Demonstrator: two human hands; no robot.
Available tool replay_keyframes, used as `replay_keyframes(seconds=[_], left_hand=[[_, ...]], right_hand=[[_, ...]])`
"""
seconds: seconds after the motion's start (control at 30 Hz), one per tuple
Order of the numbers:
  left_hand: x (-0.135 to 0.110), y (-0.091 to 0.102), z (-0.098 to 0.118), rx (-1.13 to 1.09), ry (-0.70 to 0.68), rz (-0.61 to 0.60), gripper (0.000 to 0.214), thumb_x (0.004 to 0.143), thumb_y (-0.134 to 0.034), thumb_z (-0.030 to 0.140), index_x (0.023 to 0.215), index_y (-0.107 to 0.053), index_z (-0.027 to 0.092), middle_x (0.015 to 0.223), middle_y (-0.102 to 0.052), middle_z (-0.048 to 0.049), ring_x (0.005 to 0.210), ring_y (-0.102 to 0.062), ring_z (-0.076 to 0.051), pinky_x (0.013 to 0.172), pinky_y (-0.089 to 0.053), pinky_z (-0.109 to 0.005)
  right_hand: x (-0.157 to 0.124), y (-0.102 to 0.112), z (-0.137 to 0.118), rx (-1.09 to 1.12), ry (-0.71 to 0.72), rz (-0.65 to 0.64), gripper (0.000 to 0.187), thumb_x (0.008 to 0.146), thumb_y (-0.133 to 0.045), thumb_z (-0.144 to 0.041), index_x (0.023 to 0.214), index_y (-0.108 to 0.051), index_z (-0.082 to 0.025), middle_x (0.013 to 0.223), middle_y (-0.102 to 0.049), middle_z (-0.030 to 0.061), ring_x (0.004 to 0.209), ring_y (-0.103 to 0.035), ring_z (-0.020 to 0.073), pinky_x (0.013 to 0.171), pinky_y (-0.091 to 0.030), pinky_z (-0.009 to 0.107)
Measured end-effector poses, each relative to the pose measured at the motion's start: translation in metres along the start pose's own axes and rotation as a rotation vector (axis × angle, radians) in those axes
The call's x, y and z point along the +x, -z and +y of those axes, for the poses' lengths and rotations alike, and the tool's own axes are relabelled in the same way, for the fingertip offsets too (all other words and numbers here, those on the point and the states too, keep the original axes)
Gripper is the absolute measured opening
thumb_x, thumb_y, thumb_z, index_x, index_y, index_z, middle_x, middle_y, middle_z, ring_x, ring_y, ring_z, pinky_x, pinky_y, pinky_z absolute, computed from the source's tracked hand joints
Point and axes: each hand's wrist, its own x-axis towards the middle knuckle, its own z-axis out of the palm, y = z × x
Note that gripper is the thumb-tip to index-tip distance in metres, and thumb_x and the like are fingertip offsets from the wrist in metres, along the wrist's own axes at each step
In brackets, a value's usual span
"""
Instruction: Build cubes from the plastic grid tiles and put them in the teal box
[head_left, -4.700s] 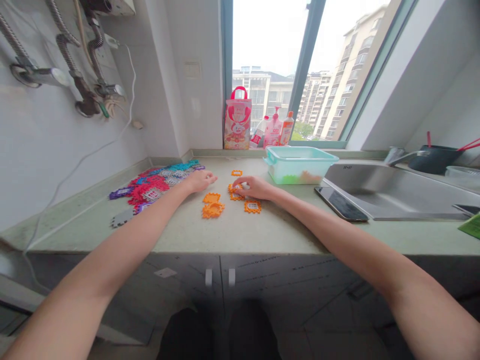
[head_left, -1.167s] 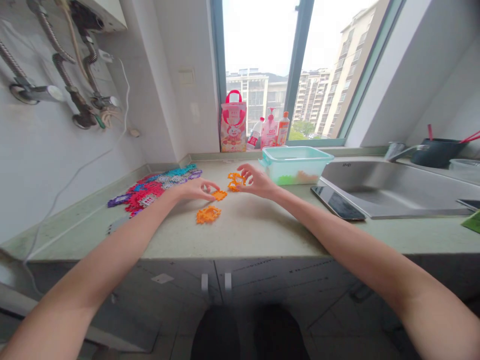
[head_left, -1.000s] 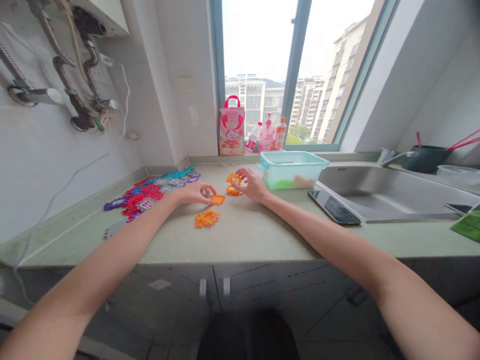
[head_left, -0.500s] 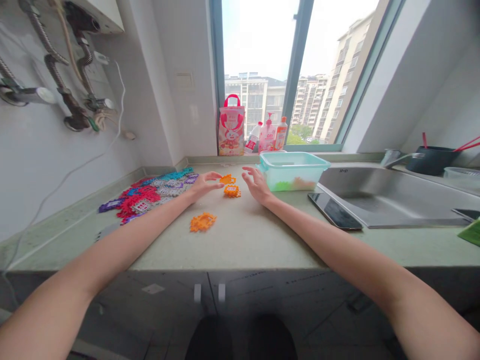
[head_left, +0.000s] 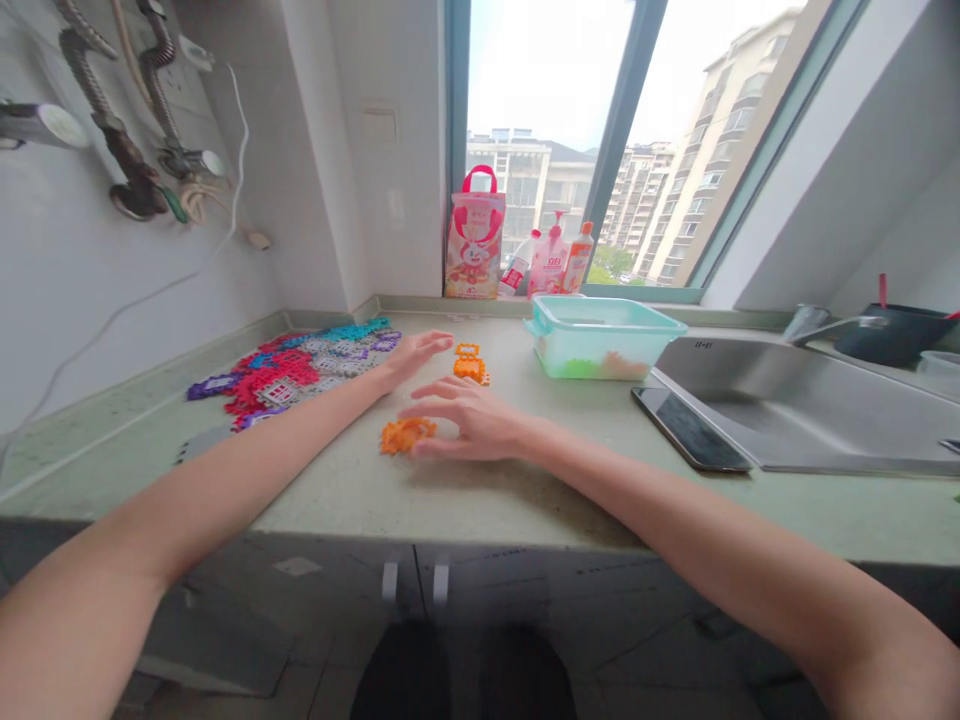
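Note:
My right hand (head_left: 472,420) reaches over the near orange plastic pieces (head_left: 405,435), its fingers spread and thumb apart; it partly covers their right side. My left hand (head_left: 416,358) hovers above the counter with its fingers stretched out and nothing in them. Just right of the left fingertips lies an orange block of interlocking pieces (head_left: 469,370), with a flat orange frame piece (head_left: 468,350) behind it. Left of my left hand spreads a pile of red, grey, purple and blue interlocking pieces (head_left: 289,375).
A teal plastic box (head_left: 611,345) with green and orange pieces inside stands at the back right. A phone (head_left: 690,430) lies beside the steel sink (head_left: 810,400). Bottles (head_left: 550,262) and a pink bag (head_left: 475,245) line the window. The counter's front edge (head_left: 480,535) runs near me.
My right hand has moved left and toward me, from beside the box to the near orange pieces. The left hand stays near the orange block. The camera view has shifted slightly.

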Motion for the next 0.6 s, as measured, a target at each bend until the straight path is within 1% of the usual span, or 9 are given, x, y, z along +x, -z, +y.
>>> replay_keyframes(seconds=[0.07, 0.1, 0.2, 0.3, 0.37, 0.43, 0.5, 0.57, 0.6], left_hand=[[0.001, 0.001, -0.003, -0.002, 0.029, 0.046, 0.066, 0.086, -0.062, 0.068, 0.133, -0.073, 0.023, 0.142, -0.071, -0.0077, 0.133, -0.061, -0.032, 0.11, -0.048, -0.043], [0.002, 0.001, -0.004, -0.005, 0.044, 0.06, 0.065, 0.087, -0.061, 0.067, 0.133, -0.072, 0.023, 0.141, -0.071, -0.0078, 0.131, -0.062, -0.032, 0.109, -0.048, -0.044], [0.01, -0.001, -0.012, 0.026, 0.056, 0.07, 0.062, 0.088, -0.057, 0.065, 0.129, -0.073, 0.022, 0.137, -0.073, -0.0089, 0.126, -0.064, -0.032, 0.108, -0.05, -0.047], [0.027, -0.005, -0.022, 0.08, 0.002, 0.029, 0.06, 0.089, -0.052, 0.061, 0.128, -0.074, 0.02, 0.137, -0.073, -0.0097, 0.125, -0.065, -0.032, 0.112, -0.047, -0.047], [0.041, -0.008, -0.028, 0.118, -0.043, 0.006, 0.058, 0.089, -0.048, 0.053, 0.128, -0.075, 0.02, 0.14, -0.072, -0.0089, 0.129, -0.063, -0.031, 0.117, -0.043, -0.046], [0.054, -0.01, -0.034, 0.179, -0.054, -0.009, 0.057, 0.085, -0.048, 0.042, 0.13, -0.076, 0.021, 0.142, -0.071, -0.0069, 0.133, -0.062, -0.03, 0.119, -0.041, -0.044], [0.063, -0.011, -0.039, 0.261, -0.052, -0.039, 0.06, 0.078, -0.051, 0.033, 0.132, -0.076, 0.024, 0.142, -0.072, -0.0039, 0.134, -0.062, -0.029, 0.119, -0.042, -0.041], [0.068, -0.012, -0.041, 0.352, -0.07, -0.075, 0.061, 0.073, -0.055, 0.028, 0.129, -0.078, 0.026, 0.141, -0.073, -0.0016, 0.133, -0.063, -0.029, 0.118, -0.042, -0.037], [0.068, -0.012, -0.042, 0.397, -0.078, -0.083, 0.058, 0.071, -0.057, 0.026, 0.125, -0.08, 0.027, 0.139, -0.074, -0.0011, 0.132, -0.064, -0.029, 0.117, -0.043, -0.035]], right_hand=[[0.004, -0.008, -0.007, 0.036, 0.044, -0.092, 0.033, 0.101, -0.069, -0.044, 0.13, -0.074, -0.029, 0.131, -0.074, 0.0074, 0.122, -0.067, 0.0262, 0.109, -0.049, 0.043], [0.005, -0.01, -0.009, 0.059, 0.055, -0.113, 0.03, 0.102, -0.068, -0.041, 0.128, -0.075, -0.028, 0.129, -0.075, 0.0071, 0.119, -0.068, 0.0246, 0.108, -0.05, 0.041], [0.006, -0.011, -0.008, 0.097, 0.058, -0.106, 0.027, 0.102, -0.067, -0.036, 0.125, -0.076, -0.024, 0.127, -0.076, 0.0076, 0.116, -0.07, 0.0231, 0.107, -0.051, 0.038], [0.004, -0.009, -0.005, 0.098, 0.097, -0.102, 0.025, 0.103, -0.065, -0.031, 0.123, -0.076, -0.02, 0.133, -0.074, 0.0105, 0.122, -0.069, 0.0241, 0.111, -0.05, 0.038], [0.003, -0.007, -0.002, 0.108, 0.126, -0.105, 0.023, 0.104, -0.062, -0.027, 0.12, -0.076, -0.019, 0.132, -0.074, 0.0112, 0.122, -0.069, 0.0236, 0.11, -0.05, 0.037], [0.002, -0.005, 0.001, 0.118, 0.127, -0.093, 0.02, 0.105, -0.062, -0.027, 0.115, -0.077, -0.02, 0.126, -0.076, 0.01, 0.117, -0.07, 0.0229, 0.108, -0.051, 0.037], [0.0, -0.001, 0.006, 0.106, 0.092, -0.052, 0.018, 0.103, -0.065, -0.031, 0.114, -0.075, -0.022, 0.121, -0.077, 0.009, 0.114, -0.071, 0.0233, 0.105, -0.052, 0.037], [-0.003, 0.004, 0.013, 0.078, 0.038, 0.014, 0.021, 0.1, -0.069, -0.034, 0.118, -0.073, -0.023, 0.12, -0.077, 0.009, 0.113, -0.071, 0.0246, 0.103, -0.053, 0.039], [-0.006, 0.008, 0.018, 0.063, 0.011, 0.051, 0.024, 0.099, -0.07, -0.035, 0.12, -0.072, -0.023, 0.119, -0.076, 0.0091, 0.112, -0.07, 0.025, 0.103, -0.053, 0.04]])
